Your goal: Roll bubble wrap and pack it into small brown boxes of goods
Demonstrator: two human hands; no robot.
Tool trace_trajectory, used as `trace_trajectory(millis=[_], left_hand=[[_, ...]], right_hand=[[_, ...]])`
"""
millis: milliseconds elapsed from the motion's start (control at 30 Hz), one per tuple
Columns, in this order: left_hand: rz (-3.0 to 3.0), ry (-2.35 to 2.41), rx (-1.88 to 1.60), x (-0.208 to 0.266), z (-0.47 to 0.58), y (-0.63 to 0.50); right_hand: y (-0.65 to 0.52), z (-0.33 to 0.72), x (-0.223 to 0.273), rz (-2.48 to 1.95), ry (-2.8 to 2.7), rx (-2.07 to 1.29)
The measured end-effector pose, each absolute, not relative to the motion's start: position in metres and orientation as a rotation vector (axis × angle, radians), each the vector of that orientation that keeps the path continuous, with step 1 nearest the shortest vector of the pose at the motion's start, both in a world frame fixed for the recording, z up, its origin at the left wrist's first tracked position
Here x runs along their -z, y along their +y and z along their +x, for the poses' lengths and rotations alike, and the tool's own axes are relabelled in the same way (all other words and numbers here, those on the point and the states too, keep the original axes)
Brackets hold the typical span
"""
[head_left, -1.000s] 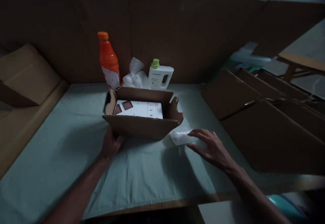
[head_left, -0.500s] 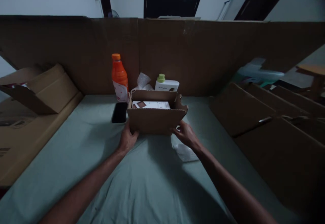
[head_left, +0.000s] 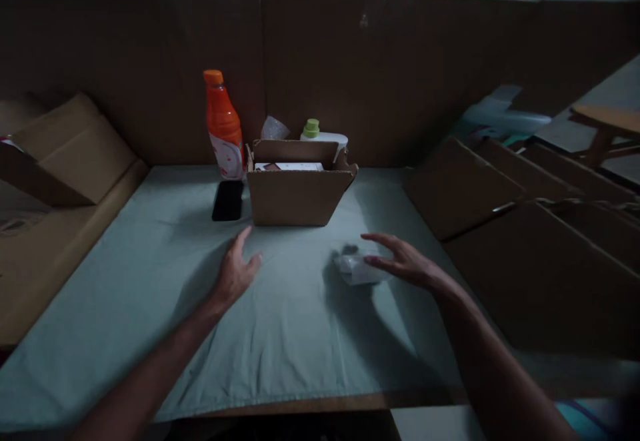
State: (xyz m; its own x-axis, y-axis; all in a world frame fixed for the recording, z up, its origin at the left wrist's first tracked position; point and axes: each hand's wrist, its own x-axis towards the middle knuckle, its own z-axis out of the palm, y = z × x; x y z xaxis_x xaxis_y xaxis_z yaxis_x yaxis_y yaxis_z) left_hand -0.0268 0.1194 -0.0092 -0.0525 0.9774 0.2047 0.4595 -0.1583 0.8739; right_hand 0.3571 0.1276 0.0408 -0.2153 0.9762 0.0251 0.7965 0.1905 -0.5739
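Note:
A small open cardboard box (head_left: pixel 295 199) stands on the pale green cloth (head_left: pixel 280 334), with a white carton (head_left: pixel 295 166) inside it. Just short of the box, my left hand (head_left: pixel 235 271) is open, fingers apart and empty. My right hand (head_left: pixel 403 260) is also open, its thumb and fingers spread beside a crumpled piece of clear plastic (head_left: pixel 357 269). Whether the right hand touches the plastic I cannot tell. A black phone (head_left: pixel 228 201) lies left of the box. Behind it stands an orange bottle (head_left: pixel 224 128) with a white label.
Behind the box are a white bottle with a green cap (head_left: pixel 313 129) and bubble wrap (head_left: pixel 275 128). A tall cardboard wall (head_left: pixel 320 61) closes off the back. Cardboard boxes flank the cloth, an open one (head_left: pixel 95 154) at left and larger ones (head_left: pixel 540 281) at right.
Both hands have let go of the cardboard box and drawn apart, the right one moving over to the plastic. The view has tipped downward, showing the table's front edge.

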Motion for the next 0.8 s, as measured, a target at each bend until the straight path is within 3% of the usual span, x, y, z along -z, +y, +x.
trace_trajectory(millis=[233, 367, 467, 633, 800], left_hand=[[1.372, 1.243, -0.997, 0.003, 0.008, 0.021], [1.151, 1.285, -1.102, 0.0, 0.009, 0.006], [1.211, 1.377, -1.144, 0.003, -0.003, 0.001], [1.435, 1.444, -1.138, 0.008, -0.006, -0.002], [1.42, 1.485, -1.15, 0.003, -0.016, -0.007]], right_hand=[[0.04, 0.269, -0.002, -1.487, -1.924, -0.202], [-0.005, 0.219, -0.011, -1.134, -2.134, -0.393], [-0.009, 0.228, -0.021, -1.201, -2.005, -0.56], [-0.002, 0.227, -0.017, -1.39, -2.127, -0.405], [-0.035, 0.203, -0.018, -0.954, -2.54, -0.427]])
